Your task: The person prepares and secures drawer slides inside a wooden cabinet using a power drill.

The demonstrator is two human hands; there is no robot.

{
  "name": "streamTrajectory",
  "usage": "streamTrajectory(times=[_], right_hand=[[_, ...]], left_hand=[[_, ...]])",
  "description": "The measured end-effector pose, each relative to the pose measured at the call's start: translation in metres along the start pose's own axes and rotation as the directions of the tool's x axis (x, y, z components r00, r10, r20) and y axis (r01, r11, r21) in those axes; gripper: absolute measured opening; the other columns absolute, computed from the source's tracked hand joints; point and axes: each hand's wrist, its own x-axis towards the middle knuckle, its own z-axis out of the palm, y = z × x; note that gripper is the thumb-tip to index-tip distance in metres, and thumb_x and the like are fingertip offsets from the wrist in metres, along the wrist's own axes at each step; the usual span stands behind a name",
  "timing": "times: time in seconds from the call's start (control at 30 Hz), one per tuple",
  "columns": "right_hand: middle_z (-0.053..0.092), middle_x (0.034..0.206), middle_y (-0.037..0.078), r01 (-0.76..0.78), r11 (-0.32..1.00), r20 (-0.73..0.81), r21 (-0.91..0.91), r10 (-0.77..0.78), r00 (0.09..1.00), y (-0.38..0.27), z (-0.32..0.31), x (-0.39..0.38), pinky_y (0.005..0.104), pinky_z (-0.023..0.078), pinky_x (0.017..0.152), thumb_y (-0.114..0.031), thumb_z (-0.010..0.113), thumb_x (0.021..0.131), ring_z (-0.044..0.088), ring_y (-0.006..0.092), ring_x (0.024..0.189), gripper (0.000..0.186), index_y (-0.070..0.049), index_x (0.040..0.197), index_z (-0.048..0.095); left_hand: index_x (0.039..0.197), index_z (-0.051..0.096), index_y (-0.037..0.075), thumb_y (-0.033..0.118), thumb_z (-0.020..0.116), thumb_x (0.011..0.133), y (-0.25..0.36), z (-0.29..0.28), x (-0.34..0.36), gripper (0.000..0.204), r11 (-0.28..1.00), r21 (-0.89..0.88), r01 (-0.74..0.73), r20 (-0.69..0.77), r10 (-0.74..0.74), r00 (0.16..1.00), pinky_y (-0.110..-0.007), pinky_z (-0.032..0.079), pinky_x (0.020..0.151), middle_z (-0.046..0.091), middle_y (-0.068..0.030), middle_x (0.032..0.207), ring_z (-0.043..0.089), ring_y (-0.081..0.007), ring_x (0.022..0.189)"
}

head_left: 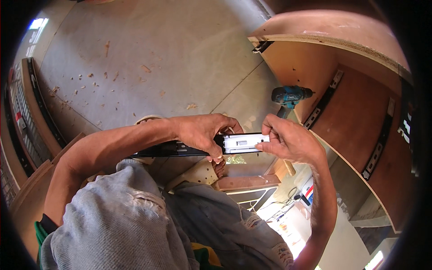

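Observation:
A black drawer slide lies crosswise above my knees, its pale inner end bare toward the right. Around its middle my left hand is closed, thumb on the near side and fingers at the far edge. My right hand pinches the pale end between thumb and fingers. The left part of the slide runs behind my left wrist and over my knee.
A blue cordless drill stands beside the open wooden cabinet at right. Inside it are black slides. At left stand wooden drawer sides with slides. Wood chips litter the floor; cables lie lower right.

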Motion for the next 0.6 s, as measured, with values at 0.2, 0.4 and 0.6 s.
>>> streamTrajectory(times=[0.2, 0.4, 0.6], right_hand=[[0.049, 0.06, 0.002, 0.023, 0.999, 0.025, 0.036, -0.024, 0.999, 0.001, 0.002, 0.006, 0.032, 0.037, 0.052, -0.028, 0.08, 0.084, 0.048, 0.0136, 0.055, 0.036, -0.006, 0.09, 0.053], [0.058, 0.07, 0.013, -0.079, 0.996, 0.092, 0.036, 0.075, 0.993, 0.002, 0.007, 0.009, 0.0407, 0.045, 0.061, -0.03, 0.078, 0.083, 0.059, 0.0292, 0.067, 0.038, -0.001, 0.09, 0.055], [0.052, 0.063, 0.003, 0.039, 0.998, 0.004, 0.053, -0.039, 0.999, 0.025, 0.025, 0.014, 0.0314, 0.038, 0.053, -0.029, 0.08, 0.084, 0.048, 0.0124, 0.058, 0.037, -0.004, 0.089, 0.054]], left_hand=[[0.122, 0.045, -0.004, 0.003, 0.075, 0.072, -0.011, -0.005, -0.004, 0.058, 0.997, 0.064, -0.032, -0.032, 0.034, 0.999, -0.033, 0.053, 0.072, 0.067, -0.0121, 0.088, 0.065, -0.0185, 0.075], [0.133, 0.043, 0.001, 0.002, 0.071, 0.074, -0.009, -0.009, -0.007, 0.066, 0.997, 0.055, 0.058, 0.034, -0.06, 0.998, -0.032, 0.053, 0.071, 0.066, -0.01, 0.091, 0.064, -0.0174, 0.072], [0.155, 0.027, 0.007, -0.004, 0.064, 0.072, -0.017, -0.019, -0.017, 0.092, 0.988, -0.083, 0.132, 0.137, -0.12, 0.983, -0.03, 0.055, 0.066, 0.064, -0.0096, 0.094, 0.065, -0.0146, 0.068]])
